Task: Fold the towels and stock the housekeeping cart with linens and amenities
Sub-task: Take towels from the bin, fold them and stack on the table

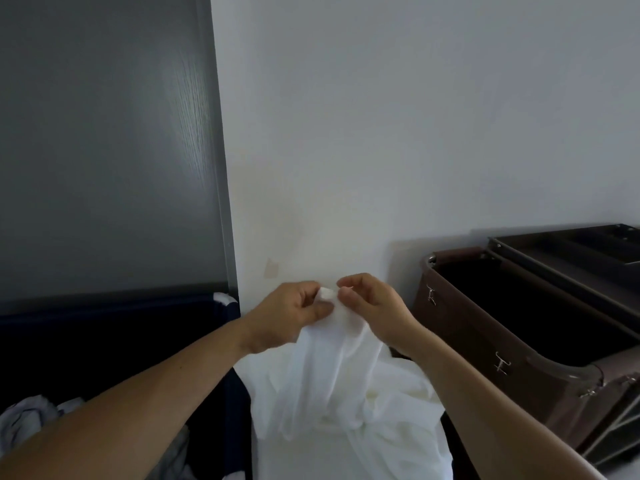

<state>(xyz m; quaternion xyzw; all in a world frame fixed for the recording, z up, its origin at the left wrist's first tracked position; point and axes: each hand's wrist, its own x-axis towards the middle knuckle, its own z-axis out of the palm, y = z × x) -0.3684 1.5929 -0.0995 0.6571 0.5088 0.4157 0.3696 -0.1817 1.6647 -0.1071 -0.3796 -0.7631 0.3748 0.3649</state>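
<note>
A thin white linen (pixel 332 386) hangs in front of me, bunched at the top and spreading into loose folds below. My left hand (pixel 291 311) pinches its upper corner between thumb and fingers. My right hand (pixel 372 306) pinches the same edge right beside it, the two hands almost touching. The brown housekeeping cart (pixel 491 344) stands to the right, with a dark open bag compartment and a top tray (pixel 568 251) behind it.
A white wall (pixel 381 133) is straight ahead and a dark grey door panel (pixel 104 150) to the left. A dark bin (pixel 104 341) at lower left holds crumpled grey-white linen (pixel 27 420).
</note>
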